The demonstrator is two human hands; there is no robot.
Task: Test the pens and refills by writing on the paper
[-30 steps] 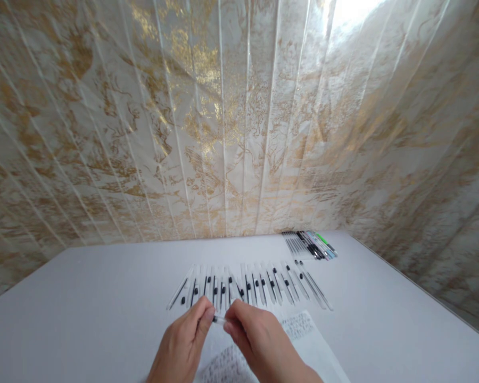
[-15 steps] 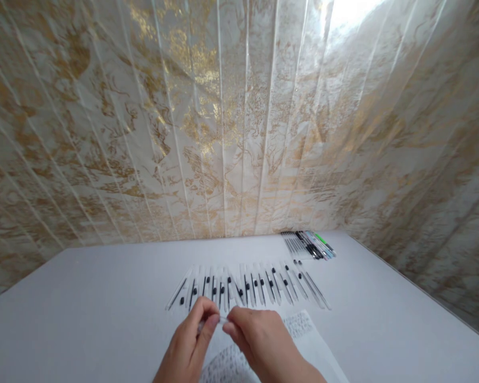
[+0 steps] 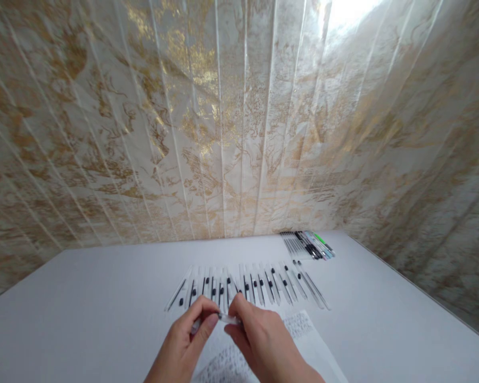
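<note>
My left hand [image 3: 187, 340] and my right hand [image 3: 259, 340] meet low in the middle of the view, both pinching one clear pen [image 3: 227, 318] between thumb and fingers. The pen lies crosswise between the two hands, its ends hidden in the fingers. Just beyond the hands a row of several clear pen barrels with black parts [image 3: 247, 287] lies side by side on the white table [image 3: 104, 298]. Under my right hand is a sheet of paper with handwriting [image 3: 303, 335].
At the back right of the table lies a bundle of pens and refills [image 3: 309, 244], some black, one green. Glossy wall panels with gold marbling [image 3: 223, 133] close the table in at the back and on the right.
My hands stayed together on the clear pen. My right hand's fingers shifted along it and my left thumb slid over it; more of the barrel shows between the hands now.
</note>
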